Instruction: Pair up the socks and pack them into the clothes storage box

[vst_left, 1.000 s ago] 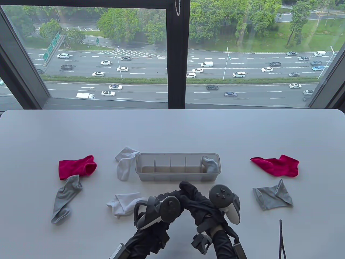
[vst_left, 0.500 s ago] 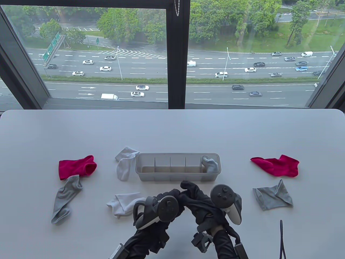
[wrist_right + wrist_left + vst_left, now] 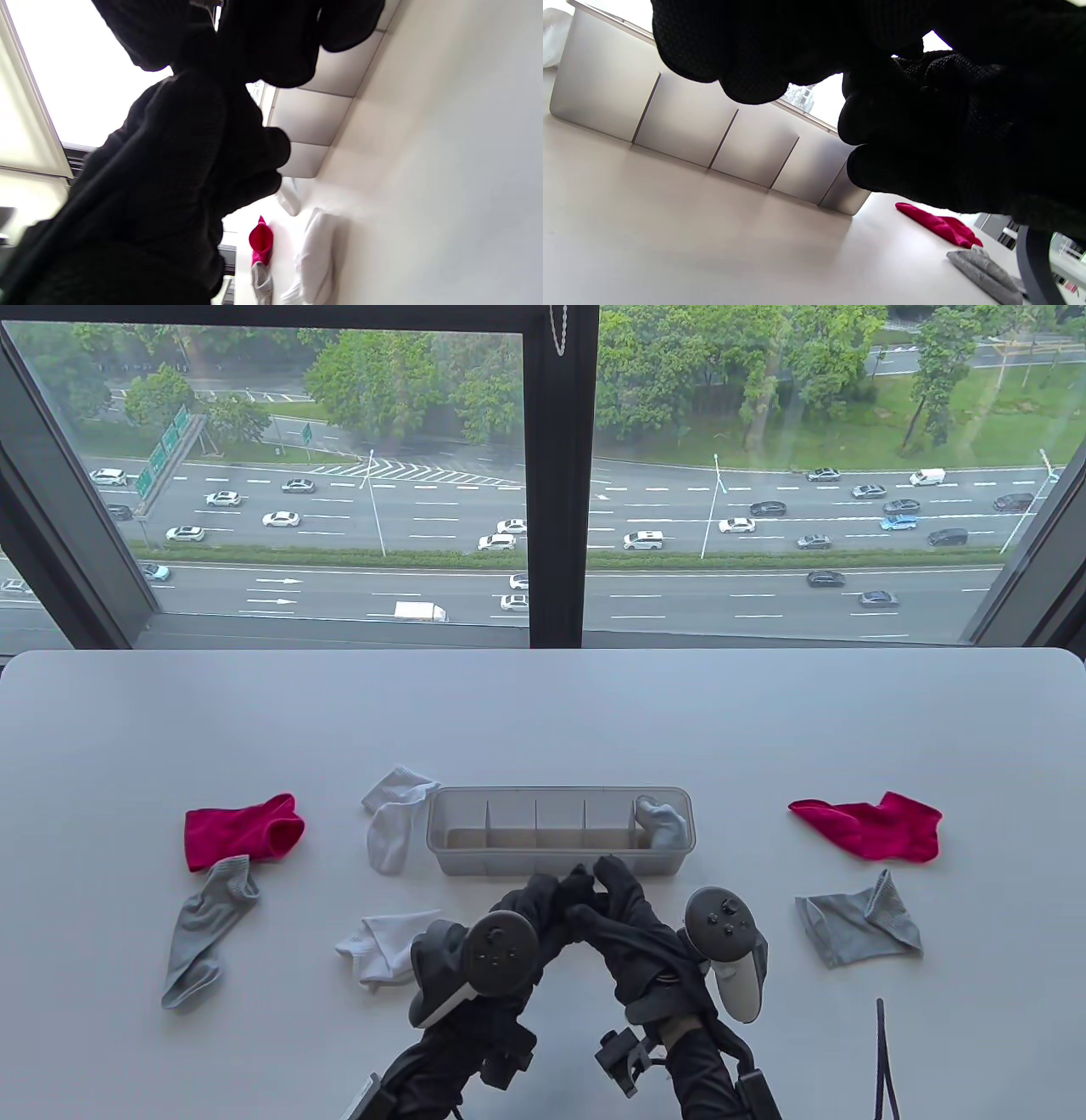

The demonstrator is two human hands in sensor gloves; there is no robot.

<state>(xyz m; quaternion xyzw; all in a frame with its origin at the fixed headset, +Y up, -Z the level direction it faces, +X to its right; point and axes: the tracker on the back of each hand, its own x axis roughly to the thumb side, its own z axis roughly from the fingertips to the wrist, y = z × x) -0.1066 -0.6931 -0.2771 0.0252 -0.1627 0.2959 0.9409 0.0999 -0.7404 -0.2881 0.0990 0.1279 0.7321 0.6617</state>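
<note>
1. Both hands meet just in front of the storage box's near wall, above the surface; the left hand and the right hand have their fingers curled together round a bundle of black fabric.
2. Black gloves against black cloth make it hard to tell where fingers end and fabric begins; the bundle looks like dark socks, but I cannot tell for sure.
3. Each hand carries a tracker on its back: the left tracker faces up, and the right tracker tilts towards the right edge.
4. In the left wrist view the gloved fingers hang in a clump before the box's divided wall; the right wrist view is mostly filled by black fabric and glove.
5. No writing can be read on the box or the socks.
6. The clear box has a row of compartments; a light grey-blue sock bundle sits in the rightmost one, and the others look bare.
7. Beside the box's left end lies a white sock; another white sock lies nearer the front edge, just left of the left hand.
8. Towards the left edge, a red sock touches a grey sock.
9. Towards the right edge lie a second red sock and a second grey sock, apart from each other.
</note>
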